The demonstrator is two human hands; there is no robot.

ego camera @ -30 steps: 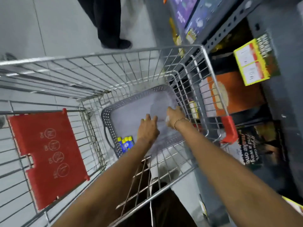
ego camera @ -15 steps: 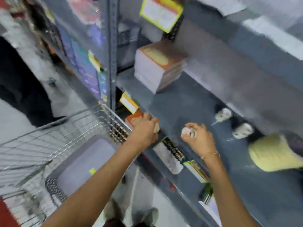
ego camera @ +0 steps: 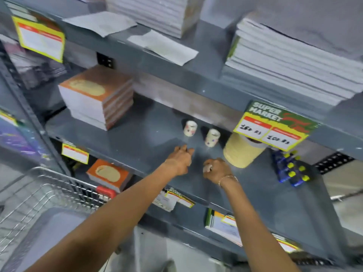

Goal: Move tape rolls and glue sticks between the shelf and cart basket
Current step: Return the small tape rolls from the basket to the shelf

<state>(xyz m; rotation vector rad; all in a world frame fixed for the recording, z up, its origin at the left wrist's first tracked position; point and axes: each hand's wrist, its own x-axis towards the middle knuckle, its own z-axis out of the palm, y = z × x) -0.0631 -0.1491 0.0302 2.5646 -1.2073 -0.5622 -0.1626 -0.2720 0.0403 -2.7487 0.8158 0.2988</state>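
Note:
Two small white tape rolls (ego camera: 190, 128) (ego camera: 212, 137) stand on the grey middle shelf (ego camera: 137, 138). My left hand (ego camera: 179, 161) rests low on that shelf just in front of them, fingers curled over a small roll that is almost hidden. My right hand (ego camera: 217, 170) is beside it, shut on another small white tape roll (ego camera: 207, 168). A fat yellow tape roll (ego camera: 241, 154) lies to the right. Beyond it lies a pack of blue glue sticks (ego camera: 290, 169) with yellow caps. The grey cart basket (ego camera: 49, 232) is at the lower left.
Stacks of orange-covered books (ego camera: 96, 97) sit at the left of the shelf. A price sign (ego camera: 275, 127) hangs from the shelf above, just over the yellow roll. The wire cart (ego camera: 39, 189) with a red handle end stands below left. More stock fills the lower shelves.
Both hands came up out of the cart basket with small rolls and reached to the middle shelf. The view swung from the cart up to the shelves.

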